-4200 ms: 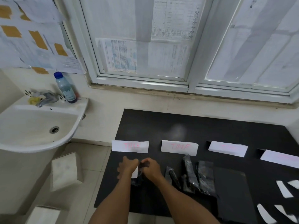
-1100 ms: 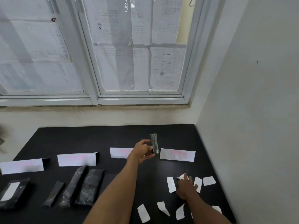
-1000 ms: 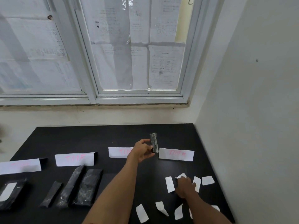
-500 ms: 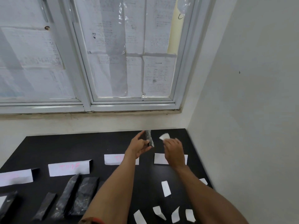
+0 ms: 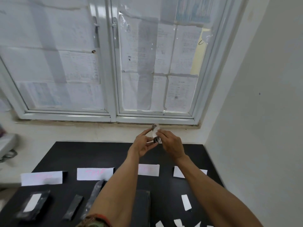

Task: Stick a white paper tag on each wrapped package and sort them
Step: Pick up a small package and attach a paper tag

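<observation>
Along the near edge of the tabletop [image 5: 114, 154] our spare white tags [image 5: 186, 202] lie loose toward the right corner, and toward the left corner rests a wrapped package that already carries its tag [image 5: 32, 204], with untagged dark packages [image 5: 73, 207] beside it. Past them runs the row of white sorting labels [image 5: 95, 174], well apart from one another.

Farther out, above the far edge, we hold the small wrapped package [image 5: 155, 139] raised off the tabletop. A second ago our right hand [image 5: 170, 145] was down among the loose tags; it has since come up carrying a white paper tag [image 5: 155, 131] and now meets our left hand [image 5: 142, 145]. The left thumb and fingers are pinched on the package, the forefinger stretched up behind it; the right fingertips close on the tag, pressing it against the wrap. It seems partly stuck already, though the blur leaves us unsure. Once smoothed, this package goes under its label.
</observation>
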A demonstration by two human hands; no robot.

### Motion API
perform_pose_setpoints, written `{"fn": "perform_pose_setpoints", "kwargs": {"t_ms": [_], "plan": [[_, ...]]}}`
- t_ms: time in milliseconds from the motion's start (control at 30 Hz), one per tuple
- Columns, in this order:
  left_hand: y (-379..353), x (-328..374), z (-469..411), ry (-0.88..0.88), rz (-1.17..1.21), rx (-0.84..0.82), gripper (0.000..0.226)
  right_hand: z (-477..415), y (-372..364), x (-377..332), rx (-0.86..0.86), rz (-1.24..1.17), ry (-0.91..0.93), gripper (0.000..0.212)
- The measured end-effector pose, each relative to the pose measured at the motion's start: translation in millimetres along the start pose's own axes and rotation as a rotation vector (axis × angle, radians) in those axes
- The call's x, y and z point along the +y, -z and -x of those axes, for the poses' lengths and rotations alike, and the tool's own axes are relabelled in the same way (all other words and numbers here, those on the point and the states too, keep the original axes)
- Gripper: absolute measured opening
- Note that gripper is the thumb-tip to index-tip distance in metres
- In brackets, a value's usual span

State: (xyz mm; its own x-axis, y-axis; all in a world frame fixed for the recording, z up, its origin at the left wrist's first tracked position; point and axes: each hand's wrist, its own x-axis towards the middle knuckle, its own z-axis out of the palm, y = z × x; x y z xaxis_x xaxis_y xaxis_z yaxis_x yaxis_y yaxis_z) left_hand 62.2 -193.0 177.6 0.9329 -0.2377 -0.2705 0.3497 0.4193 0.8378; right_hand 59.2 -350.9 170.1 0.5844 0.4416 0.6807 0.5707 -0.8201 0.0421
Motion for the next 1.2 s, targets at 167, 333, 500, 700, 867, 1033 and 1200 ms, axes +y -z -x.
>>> {"fn": "perform_pose_setpoints", "kwargs": {"t_ms": [167,333,500,700,867,1033,1200], "plan": [[16.7,10.3,11.7,-0.008,0.045,0.002,0.036,-11.8,-3.2,-15.0,-0.048,-0.004,-0.016,0.026],[28.1,12.4,12.7,0.003,0.069,0.013,0.031,-21.5,-4.5,-23.3,-0.096,0.020,-0.042,0.035],[27.0,18.7,13.5,0.013,0.135,0.013,0.028,-24.6,-6.7,-28.8,-0.115,0.039,-0.074,0.035],[28.2,25.8,12.8,0.010,0.161,0.045,0.037,-30.0,-5.5,-35.3,-0.077,0.051,-0.122,0.037],[30.9,29.4,17.3,-0.023,0.126,0.022,0.023,-33.6,-7.2,-37.4,-0.080,0.071,-0.098,0.035],[31.8,32.2,19.9,-0.039,0.060,0.015,0.027,-38.3,-9.7,-39.1,-0.081,0.067,-0.069,0.030],[31.3,36.8,21.8,-0.043,0.037,0.010,0.026,-42.0,-12.4,-40.2,-0.065,0.076,-0.042,0.035]]}}
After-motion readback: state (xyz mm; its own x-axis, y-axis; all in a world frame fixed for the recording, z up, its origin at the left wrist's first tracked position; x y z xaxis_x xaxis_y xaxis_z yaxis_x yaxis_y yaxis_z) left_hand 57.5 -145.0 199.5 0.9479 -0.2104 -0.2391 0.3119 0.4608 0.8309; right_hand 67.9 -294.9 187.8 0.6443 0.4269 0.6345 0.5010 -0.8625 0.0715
